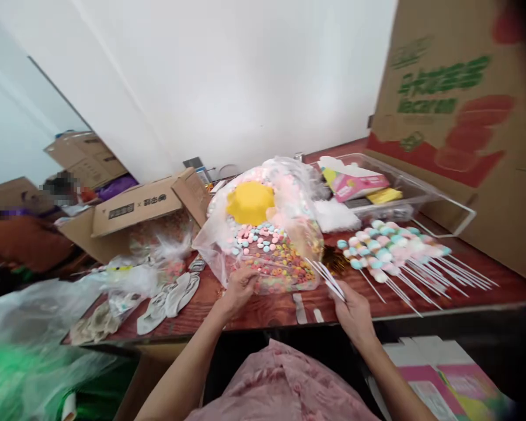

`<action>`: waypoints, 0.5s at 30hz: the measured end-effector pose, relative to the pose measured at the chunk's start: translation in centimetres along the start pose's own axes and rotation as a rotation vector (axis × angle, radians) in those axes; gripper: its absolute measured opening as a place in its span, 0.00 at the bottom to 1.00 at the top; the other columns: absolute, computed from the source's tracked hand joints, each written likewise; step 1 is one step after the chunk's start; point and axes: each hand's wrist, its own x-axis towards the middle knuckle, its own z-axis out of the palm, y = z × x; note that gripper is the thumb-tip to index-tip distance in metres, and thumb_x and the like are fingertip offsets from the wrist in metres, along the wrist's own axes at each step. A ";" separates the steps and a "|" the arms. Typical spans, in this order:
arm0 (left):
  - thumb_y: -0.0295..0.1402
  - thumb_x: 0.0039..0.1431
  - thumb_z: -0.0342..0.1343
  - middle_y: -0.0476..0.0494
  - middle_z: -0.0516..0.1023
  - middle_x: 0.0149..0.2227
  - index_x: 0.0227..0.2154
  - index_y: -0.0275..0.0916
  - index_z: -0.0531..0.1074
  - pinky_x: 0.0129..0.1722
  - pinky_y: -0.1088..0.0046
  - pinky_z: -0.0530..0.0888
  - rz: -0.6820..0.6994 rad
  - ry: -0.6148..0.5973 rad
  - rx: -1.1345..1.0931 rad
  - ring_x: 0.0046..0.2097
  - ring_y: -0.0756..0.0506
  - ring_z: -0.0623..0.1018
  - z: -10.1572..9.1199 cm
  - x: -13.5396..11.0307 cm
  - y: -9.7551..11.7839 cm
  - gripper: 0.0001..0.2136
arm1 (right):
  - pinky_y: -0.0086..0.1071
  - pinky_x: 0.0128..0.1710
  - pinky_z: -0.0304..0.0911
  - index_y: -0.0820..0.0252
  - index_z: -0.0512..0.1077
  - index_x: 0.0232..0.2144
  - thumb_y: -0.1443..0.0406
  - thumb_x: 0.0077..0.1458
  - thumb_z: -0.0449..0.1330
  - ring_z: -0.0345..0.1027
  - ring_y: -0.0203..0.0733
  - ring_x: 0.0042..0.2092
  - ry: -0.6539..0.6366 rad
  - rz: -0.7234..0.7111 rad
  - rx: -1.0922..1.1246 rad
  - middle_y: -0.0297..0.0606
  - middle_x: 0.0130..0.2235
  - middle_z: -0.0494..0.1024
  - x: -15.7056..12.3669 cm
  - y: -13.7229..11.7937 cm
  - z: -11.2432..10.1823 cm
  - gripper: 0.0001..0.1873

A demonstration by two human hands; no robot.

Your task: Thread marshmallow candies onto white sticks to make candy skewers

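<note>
My right hand [354, 310] is closed around several thin white sticks [326, 278], whose far ends point up and left toward the candies. My left hand [240, 286] has its fingers bent together at the front of a clear plastic bag [210, 245]; what they pinch, if anything, is too small to make out. Small ring-shaped candies [284, 263] in orange, red and yellow lie at the front of the bag. Behind them are pink, blue and white marshmallows [256, 237] and a yellow scoop-like piece [251, 203]. Marshmallow skewers [386, 248] lie piled right of my right hand.
A clear plastic bin [421, 193] holds pink packaging [355, 180]. A big printed carton [447, 128] stands at the right. On the left are an open cardboard box [135, 204], cloth gloves [169, 301] and plastic bags [39, 310]. A person [26, 240] is at far left.
</note>
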 end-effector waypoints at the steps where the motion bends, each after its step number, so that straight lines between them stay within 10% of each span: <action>1: 0.30 0.57 0.53 0.43 0.83 0.33 0.30 0.41 0.80 0.42 0.67 0.77 -0.014 0.005 0.015 0.36 0.45 0.81 -0.3 0.2 -0.5 0.10 | 0.33 0.37 0.68 0.59 0.76 0.39 0.58 0.61 0.51 0.73 0.43 0.34 0.021 0.014 0.023 0.38 0.33 0.80 -0.2 0.4 0.0 0.17; 8: 0.29 0.60 0.51 0.40 0.82 0.36 0.34 0.37 0.79 0.43 0.68 0.74 -0.165 0.007 0.161 0.39 0.44 0.79 -2.6 5.6 -4.7 0.11 | 0.39 0.32 0.71 0.61 0.77 0.30 0.44 0.52 0.61 0.74 0.49 0.30 0.182 0.308 0.191 0.41 0.28 0.79 -0.6 1.8 0.2 0.25; 15: 0.25 0.54 0.56 0.37 0.78 0.34 0.23 0.35 0.75 0.47 0.64 0.72 -0.217 -0.217 0.292 0.41 0.41 0.77 -0.9 11.0 -7.0 0.06 | 0.45 0.44 0.72 0.63 0.80 0.33 0.40 0.44 0.64 0.77 0.58 0.40 0.088 0.551 -0.009 0.46 0.32 0.82 -0.6 2.1 -0.3 0.31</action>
